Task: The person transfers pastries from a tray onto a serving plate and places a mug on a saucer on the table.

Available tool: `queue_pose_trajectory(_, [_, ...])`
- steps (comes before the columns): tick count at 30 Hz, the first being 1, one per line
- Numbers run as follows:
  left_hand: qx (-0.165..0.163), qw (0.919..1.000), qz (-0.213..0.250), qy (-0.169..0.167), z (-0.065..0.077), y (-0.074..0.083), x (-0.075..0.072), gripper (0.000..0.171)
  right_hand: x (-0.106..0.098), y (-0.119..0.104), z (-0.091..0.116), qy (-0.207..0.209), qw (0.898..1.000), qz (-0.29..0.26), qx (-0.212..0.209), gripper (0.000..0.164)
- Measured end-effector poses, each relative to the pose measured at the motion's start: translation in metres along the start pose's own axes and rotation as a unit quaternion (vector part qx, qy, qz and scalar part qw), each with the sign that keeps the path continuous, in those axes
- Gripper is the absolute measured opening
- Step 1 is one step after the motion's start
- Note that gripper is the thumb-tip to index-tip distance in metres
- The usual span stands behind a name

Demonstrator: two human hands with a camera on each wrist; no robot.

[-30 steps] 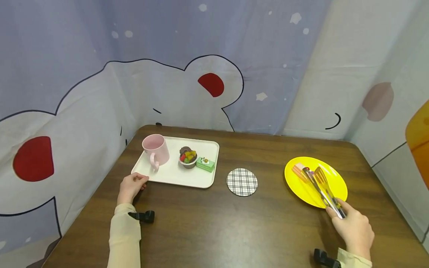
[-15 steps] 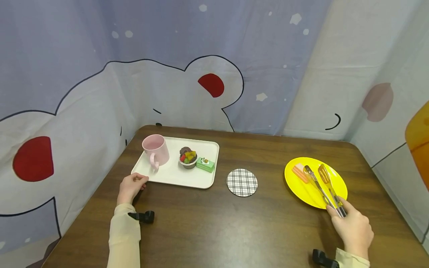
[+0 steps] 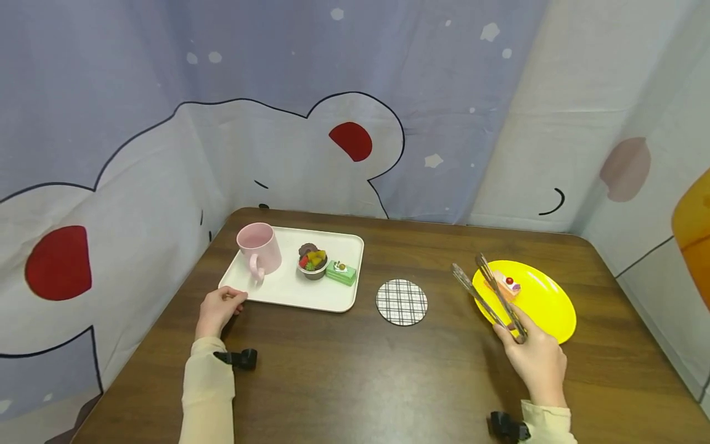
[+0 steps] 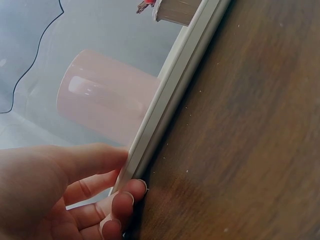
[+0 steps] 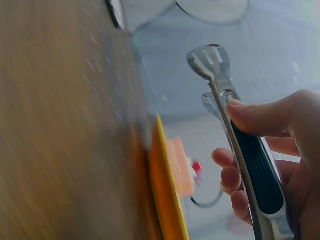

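My left hand (image 3: pixel 217 310) pinches the near-left corner of a white tray (image 3: pixel 288 293); in the left wrist view, its thumb lies on top of the rim (image 4: pixel 155 112). A pink mug (image 3: pixel 265 250), a fruit cupcake (image 3: pixel 312 262) and a green cake slice (image 3: pixel 341 273) stand on that tray. Metal tongs (image 3: pixel 501 296) are held in my right hand (image 3: pixel 535 357), their arms spread with nothing between the tips. They hang over the left edge of a yellow plate (image 3: pixel 546 308). An orange cake slice (image 3: pixel 507 287) with a cherry sits on the plate, partly behind the tongs.
A round checked coaster (image 3: pixel 402 302) lies between tray and plate on the brown wooden table (image 3: pixel 355 376). Behind the table hangs a printed curtain (image 3: pixel 432 111), close to its back edge.
My right hand has moved left with the tongs, from over the plate's middle to its left edge. The orange cake slice stays on the plate. My left hand has not moved.
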State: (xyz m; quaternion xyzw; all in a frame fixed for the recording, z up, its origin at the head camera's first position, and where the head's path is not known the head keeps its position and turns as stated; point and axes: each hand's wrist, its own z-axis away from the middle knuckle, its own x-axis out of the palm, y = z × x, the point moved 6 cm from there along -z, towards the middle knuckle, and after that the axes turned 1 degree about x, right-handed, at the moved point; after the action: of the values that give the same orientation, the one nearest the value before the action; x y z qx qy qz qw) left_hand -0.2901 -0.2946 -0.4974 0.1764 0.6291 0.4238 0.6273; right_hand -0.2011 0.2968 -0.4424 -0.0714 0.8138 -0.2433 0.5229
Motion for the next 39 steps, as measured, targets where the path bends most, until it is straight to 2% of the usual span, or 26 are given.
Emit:
queue_pose_trajectory(9, [0.003, 0.9999, -0.009, 0.004, -0.001, 0.002, -0.001, 0.031, 0.029, -0.042, 0.003, 0.003, 0.992, -0.054, -0.117, 0.052])
queue_pose_trajectory(15, [0.002, 1.0000, -0.002, 0.005, -0.002, 0.003, 0.002, 0.031, 0.041, -0.069, 0.005, -0.023, 0.983, -0.072, -0.167, 0.053])
queue_pose_trajectory(21, [0.006, 0.9999, 0.001, 0.009, -0.002, 0.005, 0.003, 0.030, 0.055, -0.094, 0.001, -0.093, 0.974, -0.065, -0.196, 0.052])
queue_pose_trajectory(25, [0.006, 1.0000, -0.001, 0.008, -0.004, 0.004, 0.005, 0.030, 0.060, -0.111, -0.003, -0.122, 0.968, -0.056, -0.213, 0.048])
queue_pose_trajectory(33, [0.003, 0.9999, -0.004, 0.014, -0.003, 0.002, 0.002, 0.030, 0.072, -0.139, -0.010, -0.141, 0.961, -0.034, -0.237, 0.042])
queue_pose_trajectory(39, [0.000, 0.9999, -0.001, 0.012, -0.001, 0.000, 0.000, 0.030, 0.080, -0.153, -0.008, -0.110, 0.962, -0.028, -0.248, 0.041])
